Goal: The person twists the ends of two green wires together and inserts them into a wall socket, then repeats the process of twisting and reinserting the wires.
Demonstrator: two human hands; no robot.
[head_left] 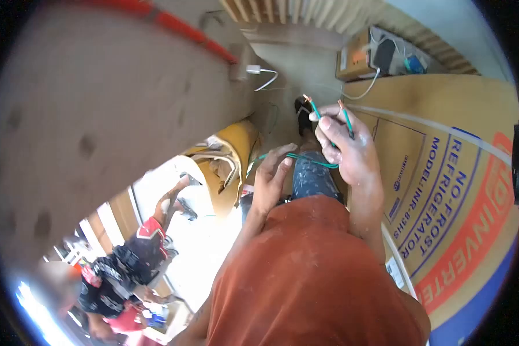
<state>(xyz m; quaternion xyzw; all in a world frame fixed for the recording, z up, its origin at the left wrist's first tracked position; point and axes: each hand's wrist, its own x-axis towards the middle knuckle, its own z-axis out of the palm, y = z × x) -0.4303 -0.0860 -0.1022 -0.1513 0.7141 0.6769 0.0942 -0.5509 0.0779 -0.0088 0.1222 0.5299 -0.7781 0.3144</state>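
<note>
My right hand (352,147) is closed around green electrical wire (347,120), near the refrigerator carton. Two ends with bare copper strands (308,99) stick up from its fingers, apart from each other. From below that hand, the green wire loops across above my knee to my left hand (271,180). My left hand is lower, with the wire passing between its thumb and curved fingers in a loose hold. Part of the wire there is hidden behind the fingers. Pale dust coats both hands.
A large refrigerator carton (427,190) stands close on my right. Beyond it are a smaller box (354,55) and a white cable (366,89). A wall with a red conduit (184,29) and a torn yellow sack (236,144) are at left. Another person (121,265) works at lower left.
</note>
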